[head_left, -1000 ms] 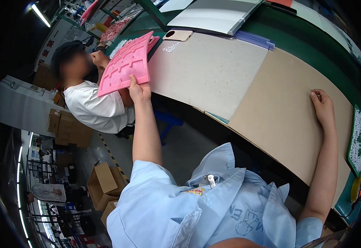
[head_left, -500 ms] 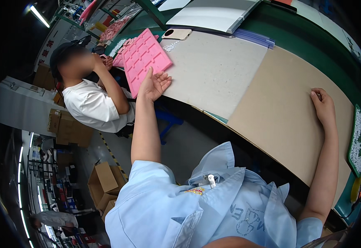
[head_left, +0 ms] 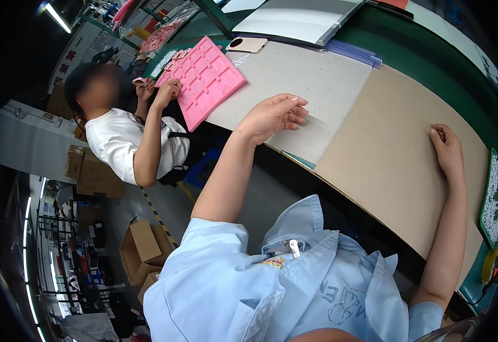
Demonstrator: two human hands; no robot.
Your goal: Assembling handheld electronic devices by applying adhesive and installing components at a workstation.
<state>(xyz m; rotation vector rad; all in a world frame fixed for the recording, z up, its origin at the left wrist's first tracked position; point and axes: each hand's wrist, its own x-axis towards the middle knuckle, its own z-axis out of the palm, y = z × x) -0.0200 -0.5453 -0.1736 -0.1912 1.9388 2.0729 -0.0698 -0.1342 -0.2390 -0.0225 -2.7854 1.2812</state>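
My left hand (head_left: 274,118) hovers above the front edge of the pale grey board (head_left: 323,85), its fingers loosely bent and apart, with nothing visible in them. Just beyond it lies a pink tray (head_left: 206,80) with rows of shaped recesses, partly over the board's left end. My right hand (head_left: 447,151) rests on the tan board (head_left: 391,154), its fingers curled in against the thumb. Whatever those fingers may hold is hidden. To the right of that hand stands a green tray (head_left: 493,199) full of small white pieces.
A co-worker in a white shirt (head_left: 115,139) sits at the left, one hand at the pink tray. A phone case (head_left: 246,45) lies at the back beside tiny clear bits. Clear plastic strips (head_left: 351,52) border the board. An open carton (head_left: 146,245) stands on the floor.
My left hand has moved right, away from the pink tray, and turned from palm up to fingers bent. The co-worker's hand has come down to the tray. My right hand has hardly moved.
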